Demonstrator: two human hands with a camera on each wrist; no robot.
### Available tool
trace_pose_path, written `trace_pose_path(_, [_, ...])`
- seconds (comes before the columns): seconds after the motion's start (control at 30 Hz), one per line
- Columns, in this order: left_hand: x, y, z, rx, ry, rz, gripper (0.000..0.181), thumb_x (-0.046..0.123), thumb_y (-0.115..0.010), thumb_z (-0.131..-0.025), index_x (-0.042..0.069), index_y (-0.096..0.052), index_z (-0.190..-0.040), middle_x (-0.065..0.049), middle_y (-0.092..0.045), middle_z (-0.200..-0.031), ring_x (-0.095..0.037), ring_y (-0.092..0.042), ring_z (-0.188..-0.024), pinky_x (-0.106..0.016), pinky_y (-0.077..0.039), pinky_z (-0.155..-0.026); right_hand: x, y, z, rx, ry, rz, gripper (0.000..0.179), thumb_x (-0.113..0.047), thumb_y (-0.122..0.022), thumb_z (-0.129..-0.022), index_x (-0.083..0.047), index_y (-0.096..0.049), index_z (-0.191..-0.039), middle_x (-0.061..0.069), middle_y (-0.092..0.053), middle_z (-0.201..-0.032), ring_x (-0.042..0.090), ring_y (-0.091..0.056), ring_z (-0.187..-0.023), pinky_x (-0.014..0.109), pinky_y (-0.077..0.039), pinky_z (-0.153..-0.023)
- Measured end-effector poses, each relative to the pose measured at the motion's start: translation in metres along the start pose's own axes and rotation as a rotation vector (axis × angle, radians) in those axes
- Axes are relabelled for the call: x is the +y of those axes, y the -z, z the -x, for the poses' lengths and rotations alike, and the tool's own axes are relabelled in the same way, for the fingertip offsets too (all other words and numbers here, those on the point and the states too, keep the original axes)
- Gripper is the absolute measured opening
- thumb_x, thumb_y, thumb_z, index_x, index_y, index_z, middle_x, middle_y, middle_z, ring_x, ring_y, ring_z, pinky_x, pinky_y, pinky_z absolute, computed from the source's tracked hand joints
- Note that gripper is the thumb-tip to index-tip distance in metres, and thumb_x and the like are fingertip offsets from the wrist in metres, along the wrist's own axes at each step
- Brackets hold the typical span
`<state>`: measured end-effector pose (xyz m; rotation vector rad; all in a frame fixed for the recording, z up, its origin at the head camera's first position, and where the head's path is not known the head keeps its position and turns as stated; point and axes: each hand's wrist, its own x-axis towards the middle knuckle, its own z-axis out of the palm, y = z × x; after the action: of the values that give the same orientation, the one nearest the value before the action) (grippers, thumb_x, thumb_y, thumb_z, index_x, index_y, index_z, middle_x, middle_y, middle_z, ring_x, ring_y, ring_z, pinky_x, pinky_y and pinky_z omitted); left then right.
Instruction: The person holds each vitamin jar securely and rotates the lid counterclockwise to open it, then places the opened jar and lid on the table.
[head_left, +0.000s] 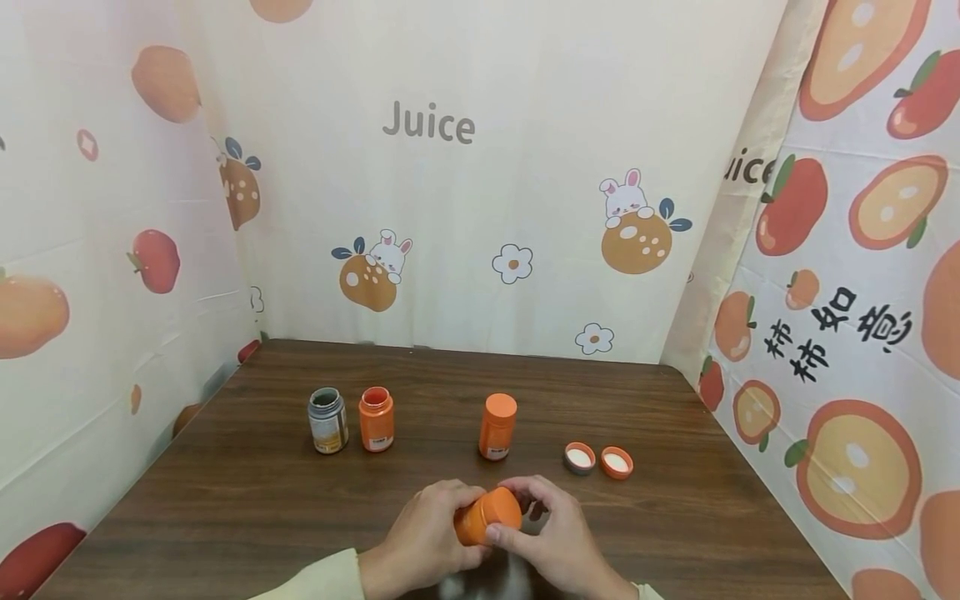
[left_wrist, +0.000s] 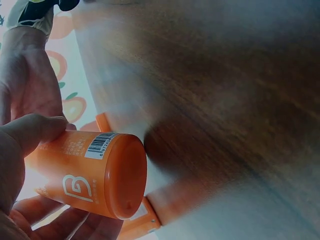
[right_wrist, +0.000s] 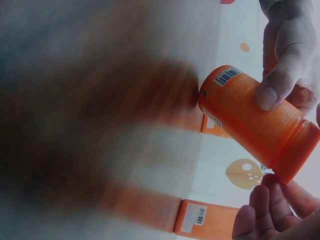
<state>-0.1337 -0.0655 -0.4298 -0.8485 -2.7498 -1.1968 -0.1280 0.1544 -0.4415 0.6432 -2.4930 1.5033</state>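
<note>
An orange bottle, its orange cap still in place, is held tilted above the front of the table. My left hand grips the body, with the thumb along one side and fingers round the other. The thumb and fingers of my right hand pinch the cap's rim. In the left wrist view the bottle's base faces out, beside a barcode label. The right wrist view shows the cap seated on the neck, with right fingertips at its edge.
Behind the hands stands a capped orange bottle. Farther left are an uncapped grey bottle and an uncapped orange bottle. Two caps, one grey-sided and one orange, lie upturned at the right on the brown table.
</note>
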Motion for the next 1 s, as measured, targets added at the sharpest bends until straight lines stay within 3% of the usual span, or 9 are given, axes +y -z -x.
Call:
trace_pose_path(0.37, [-0.0004, 0.0004, -0.0013, -0.020, 0.021, -0.004, 0.043, 0.029, -0.091, -0.073, 0.022, -0.075, -0.112, 0.016, -0.064, -0.097, -0.003, -0.055, -0.080, -0.027, -0.050, -0.074, 0.0012, 0.0004, -0.0018, 0.015, 0.023, 0.013, 0.035, -0.033, -0.090, -0.080, -0.029, -0.072, -0.110, -0.011, -0.065, -0.090, 0.012, -0.059, -0.082, 0.032, -0.048, -0.073])
trace_pose_path(1.0, [-0.0029, 0.0015, -0.0030, -0.083, 0.035, 0.043, 0.035, 0.027, -0.091, -0.077, 0.022, -0.074, -0.106, 0.020, -0.063, -0.084, -0.002, -0.057, -0.070, -0.023, -0.049, -0.067, -0.0018, 0.0039, -0.0034, -0.008, 0.128, 0.067, 0.035, -0.034, -0.087, -0.083, -0.024, -0.073, -0.114, -0.014, -0.065, -0.092, 0.010, -0.059, -0.082, 0.029, -0.049, -0.070])
